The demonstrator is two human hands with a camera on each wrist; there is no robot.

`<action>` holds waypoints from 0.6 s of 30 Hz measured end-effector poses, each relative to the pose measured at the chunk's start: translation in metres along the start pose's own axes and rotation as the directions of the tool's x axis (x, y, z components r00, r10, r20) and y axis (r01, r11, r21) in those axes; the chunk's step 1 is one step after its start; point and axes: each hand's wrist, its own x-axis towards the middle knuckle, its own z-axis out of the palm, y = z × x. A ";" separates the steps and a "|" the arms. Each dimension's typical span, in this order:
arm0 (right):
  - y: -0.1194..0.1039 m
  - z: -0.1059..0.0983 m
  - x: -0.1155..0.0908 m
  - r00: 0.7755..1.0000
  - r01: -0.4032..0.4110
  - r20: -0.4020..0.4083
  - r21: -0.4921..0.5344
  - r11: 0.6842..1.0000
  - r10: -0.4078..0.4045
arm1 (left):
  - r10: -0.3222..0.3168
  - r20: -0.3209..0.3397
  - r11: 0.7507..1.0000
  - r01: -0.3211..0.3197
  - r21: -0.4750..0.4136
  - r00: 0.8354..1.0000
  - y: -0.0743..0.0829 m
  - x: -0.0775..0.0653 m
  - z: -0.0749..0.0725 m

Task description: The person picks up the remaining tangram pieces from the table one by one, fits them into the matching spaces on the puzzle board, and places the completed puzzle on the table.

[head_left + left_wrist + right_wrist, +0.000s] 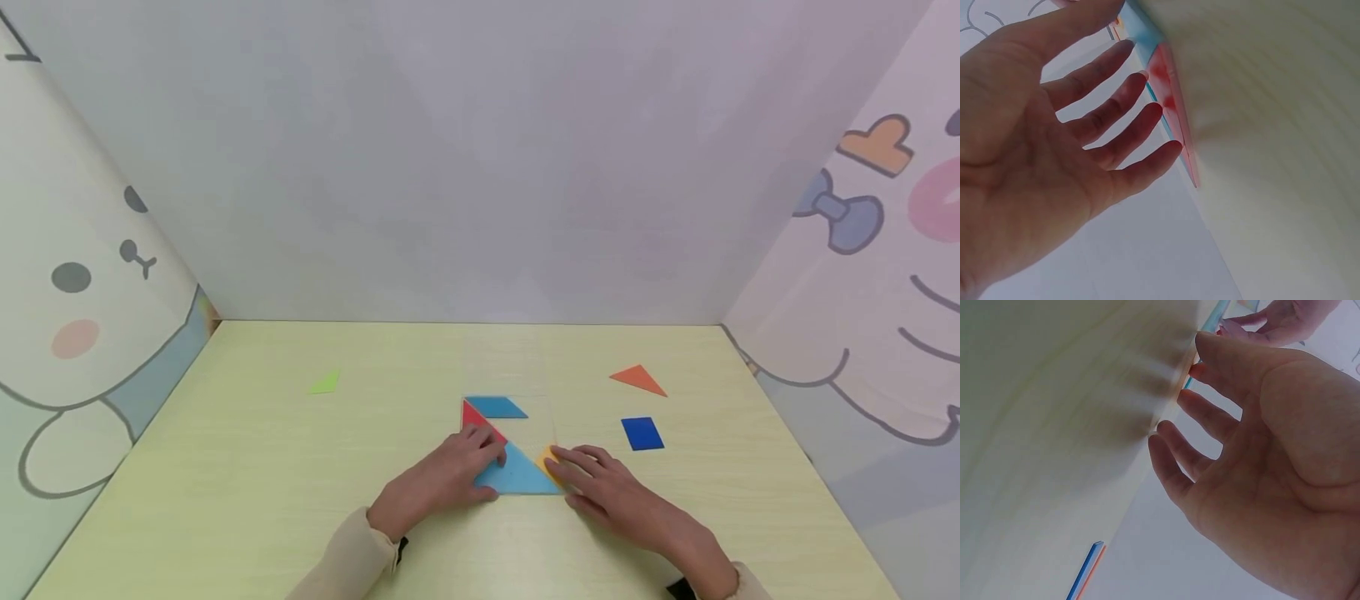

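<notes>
A person's left hand (457,471) rests on a large light-blue flat triangle (517,472) and a red flat piece (480,418) near the middle of a pale wood-grain desk (300,475), its fingers (1092,72) slightly bent and spread apart, tips down on the pieces rather than clamped round them. The right hand (611,492) touches a yellow flat piece (543,463) with its fingers (1210,417) also bent and apart; they partly cover that piece, so its full outline cannot be told. The yellow piece lies against the light-blue triangle's sloping right edge, while the red one meets the triangle's upper left side. Just beyond, a teal-blue parallelogram (497,407) lies with its left end beside the red tip. To the right, well apart from these, an orange-red triangle (640,381) lies behind a dark-blue square (642,433). A small lime-green triangle (327,383) lies alone on the left. Both wrists emerge from cream sleeves (348,554).
</notes>
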 end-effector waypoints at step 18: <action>-0.001 -0.002 0.001 1.000 -0.019 0.022 0.014 1.000 0.019 | -0.002 0.000 1.000 0.002 0.028 1.000 0.002 -0.005 0.002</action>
